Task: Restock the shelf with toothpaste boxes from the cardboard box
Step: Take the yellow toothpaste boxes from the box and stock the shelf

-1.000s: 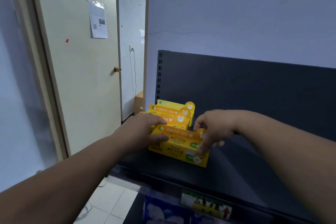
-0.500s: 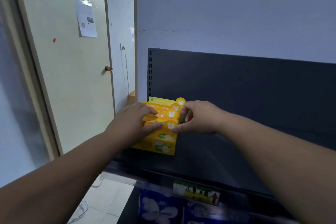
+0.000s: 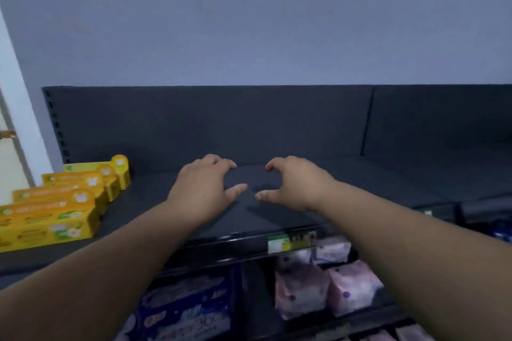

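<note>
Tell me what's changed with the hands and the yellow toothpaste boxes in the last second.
The toothpaste boxes have been let go: the left hand and right hand have moved off to the right and now hover, holding nothing, above the bare shelf. The front box, skewed a second ago, now sits squared up with the row. The row stays at the shelf's left end.

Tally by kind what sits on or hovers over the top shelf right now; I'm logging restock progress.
Yellow toothpaste boxes: 4, in a row at the left end
Hands: 2, left hand and right hand, both holding nothing
Total: 6
</note>
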`<state>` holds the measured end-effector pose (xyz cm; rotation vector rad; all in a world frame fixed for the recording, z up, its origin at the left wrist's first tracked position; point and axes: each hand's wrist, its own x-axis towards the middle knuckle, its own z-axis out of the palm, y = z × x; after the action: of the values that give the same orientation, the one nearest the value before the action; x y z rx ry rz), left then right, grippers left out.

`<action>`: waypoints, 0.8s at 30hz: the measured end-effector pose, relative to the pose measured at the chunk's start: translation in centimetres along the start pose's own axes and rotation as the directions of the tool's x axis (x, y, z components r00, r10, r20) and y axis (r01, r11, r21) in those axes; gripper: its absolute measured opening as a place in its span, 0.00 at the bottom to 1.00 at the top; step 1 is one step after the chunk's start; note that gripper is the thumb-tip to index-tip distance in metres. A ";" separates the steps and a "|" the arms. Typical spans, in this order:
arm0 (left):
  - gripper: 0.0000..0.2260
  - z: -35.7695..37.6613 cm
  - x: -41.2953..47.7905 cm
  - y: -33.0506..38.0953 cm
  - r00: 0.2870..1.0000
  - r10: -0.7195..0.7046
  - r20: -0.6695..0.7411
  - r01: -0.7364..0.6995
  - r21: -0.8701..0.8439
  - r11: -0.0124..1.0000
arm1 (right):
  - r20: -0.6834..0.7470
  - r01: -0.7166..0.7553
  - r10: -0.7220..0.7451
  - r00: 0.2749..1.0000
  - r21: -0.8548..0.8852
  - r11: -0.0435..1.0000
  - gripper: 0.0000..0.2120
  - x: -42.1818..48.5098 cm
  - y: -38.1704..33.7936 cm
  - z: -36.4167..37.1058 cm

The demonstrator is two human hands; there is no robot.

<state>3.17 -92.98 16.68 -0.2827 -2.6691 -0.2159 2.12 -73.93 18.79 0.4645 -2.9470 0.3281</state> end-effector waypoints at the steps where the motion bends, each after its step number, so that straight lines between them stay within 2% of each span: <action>1: 0.24 0.6 0.3 3.0 0.999 0.033 0.010 -0.033 -0.009 0.999 | -0.010 -0.040 0.040 0.999 -0.005 0.999 0.34 -1.7 2.4 -0.6; 6: 0.25 3.1 0.9 18.3 0.977 0.208 0.038 -0.204 -0.088 0.975 | -0.053 -0.246 0.243 0.969 -0.049 0.968 0.35 -11.6 14.7 -4.0; 12: 0.27 6.1 -0.7 35.7 0.913 0.405 0.046 -0.394 -0.152 0.907 | -0.150 -0.466 0.446 0.882 -0.155 0.871 0.35 -24.4 27.5 -7.0; 18: 0.30 8.6 -2.1 50.0 0.817 0.570 0.086 -0.538 -0.243 0.807 | -0.182 -0.680 0.656 0.732 -0.135 0.721 0.34 -35.3 36.4 -8.8; 24: 0.31 11.8 -2.9 60.7 0.677 0.726 0.118 -0.665 -0.324 0.673 | -0.203 -0.830 0.805 0.557 -0.110 0.546 0.34 -43.6 43.2 -8.5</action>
<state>14.95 -32.42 11.26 -1.4790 -2.5185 -0.2860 30.36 -19.25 11.26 -0.9972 -2.7885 0.1292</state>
